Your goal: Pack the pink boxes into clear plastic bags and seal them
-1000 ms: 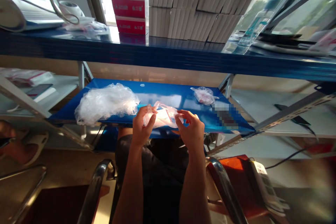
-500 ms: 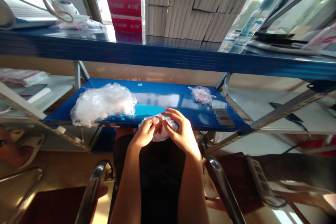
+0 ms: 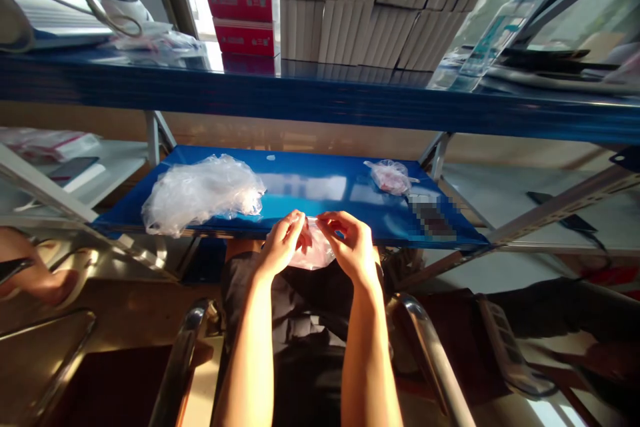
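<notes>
Between my two hands hangs a small clear plastic bag [image 3: 313, 255] with something pinkish in it; what that is I cannot make out. My left hand [image 3: 285, 240] pinches the bag's top edge on one side. On the other side, my right hand [image 3: 350, 237] grips the same edge between thumb and fingers. The bag is at the front edge of the blue shelf [image 3: 310, 177], above my lap. A large crumpled clear plastic bag [image 3: 200, 193] lies to the left on this shelf. Farther right rests a small tied plastic bag [image 3: 390, 177] with pinkish contents.
A blurred-out flat object [image 3: 433, 217] lies at the shelf's right end. Above runs a blue upper shelf [image 3: 300, 97] with red boxes [image 3: 243, 10], stacked grey-white boxes [image 3: 370, 13] and a clear bottle [image 3: 495, 40]. Metal chair armrests [image 3: 183, 353] flank me. Other people's legs show at both sides.
My hands have drawn slightly apart at the top, and the bag's edge now stretches between them. My right fingers have closed from a looser spread. The view has shifted a little.
</notes>
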A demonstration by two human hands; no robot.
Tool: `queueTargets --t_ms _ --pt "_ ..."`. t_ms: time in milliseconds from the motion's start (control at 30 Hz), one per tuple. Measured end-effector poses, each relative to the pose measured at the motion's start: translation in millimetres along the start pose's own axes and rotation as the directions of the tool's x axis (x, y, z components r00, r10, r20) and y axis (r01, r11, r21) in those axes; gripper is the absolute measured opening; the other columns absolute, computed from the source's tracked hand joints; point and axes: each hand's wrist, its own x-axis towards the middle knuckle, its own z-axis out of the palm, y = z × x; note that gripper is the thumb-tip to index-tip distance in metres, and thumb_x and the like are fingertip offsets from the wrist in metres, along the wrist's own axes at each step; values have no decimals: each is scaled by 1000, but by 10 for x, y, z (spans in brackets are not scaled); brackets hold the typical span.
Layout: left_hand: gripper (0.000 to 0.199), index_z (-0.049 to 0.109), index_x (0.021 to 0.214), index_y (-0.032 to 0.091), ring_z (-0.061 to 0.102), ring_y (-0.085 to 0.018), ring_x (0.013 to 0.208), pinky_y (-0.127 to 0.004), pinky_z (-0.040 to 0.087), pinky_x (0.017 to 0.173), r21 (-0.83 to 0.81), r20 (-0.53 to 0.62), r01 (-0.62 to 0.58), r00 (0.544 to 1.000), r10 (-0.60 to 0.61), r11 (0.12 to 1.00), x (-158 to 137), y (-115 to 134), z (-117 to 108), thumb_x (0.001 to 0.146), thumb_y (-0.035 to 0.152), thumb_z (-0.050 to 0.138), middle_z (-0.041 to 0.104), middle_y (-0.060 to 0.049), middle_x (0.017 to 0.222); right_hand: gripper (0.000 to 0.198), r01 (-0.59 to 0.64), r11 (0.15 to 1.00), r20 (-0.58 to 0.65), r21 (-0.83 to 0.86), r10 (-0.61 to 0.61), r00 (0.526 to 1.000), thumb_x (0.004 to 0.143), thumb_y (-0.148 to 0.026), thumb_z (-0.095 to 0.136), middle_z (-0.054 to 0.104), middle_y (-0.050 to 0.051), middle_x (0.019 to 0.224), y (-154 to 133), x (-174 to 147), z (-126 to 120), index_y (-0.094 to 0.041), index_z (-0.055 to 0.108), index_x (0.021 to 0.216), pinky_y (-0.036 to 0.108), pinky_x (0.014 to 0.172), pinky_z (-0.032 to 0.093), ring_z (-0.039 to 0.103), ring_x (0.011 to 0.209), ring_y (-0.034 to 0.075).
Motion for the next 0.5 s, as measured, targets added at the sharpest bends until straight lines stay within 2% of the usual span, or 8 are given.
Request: queueTargets --t_ms 67,167,233,300,400,467,500 --pt "34 66 85 22 63 -17 61 -30 53 65 -57 10 23 1000 -23 998 29 4 9 104 48 53 65 -1 69 26 -26 999 -8 25 26 1000 88 -45 79 78 8 92 -44 -11 -8 -19 77 93 31 71 58 72 78 20" --pt "29 70 106 18 63 -14 58 -26 50 58 -103 21 32 999 -30 994 37 29 -13 100 44 58 71 -3 79 35 -121 989 119 84 111 987 84 -46 82 77 5 85 -106 -40 -28 -20 74 107 31 70 59 74 75 21" --pt "30 71 114 17 66 -15 64 -26 52 60 -83 36 26 999 -23 996 17 66 -46 96 41 64 74 -4 82 47 -188 978 223 87 165 961 82 -44 82 76 2 80 -108 -56 -31 -21 68 120 32 69 60 75 74 22" --pt "29 71 117 19 70 -18 72 -27 55 66 -39 76 15 997 -12 999 -16 123 -81 95 38 66 75 -3 82 51 -189 982 240 2 182 953 81 -38 81 74 -1 74 -73 -59 -21 -22 65 127 31 67 58 73 70 21" --pt "19 73 111 23 74 -21 90 -32 59 82 49 157 -47 987 38 998 -62 232 -120 95 30 65 79 -5 98 44 -49 969 130 -242 83 988 78 -27 79 71 -1 73 6 -35 9 -21 71 121 33 70 57 68 69 21" --pt "17 74 108 25 74 -23 100 -36 58 94 131 196 -98 978 71 987 -82 301 -134 95 24 63 79 -6 108 41 94 935 112 -341 -59 992 77 -22 76 76 6 94 48 -10 25 -22 75 118 40 85 59 71 90 26" --pt "18 75 108 25 73 -24 104 -37 57 97 169 216 -121 973 83 978 -89 329 -137 95 21 62 78 -6 110 43 165 928 140 -336 -124 982 78 -20 73 77 10 109 65 0 33 -22 76 121 43 95 58 71 104 29"
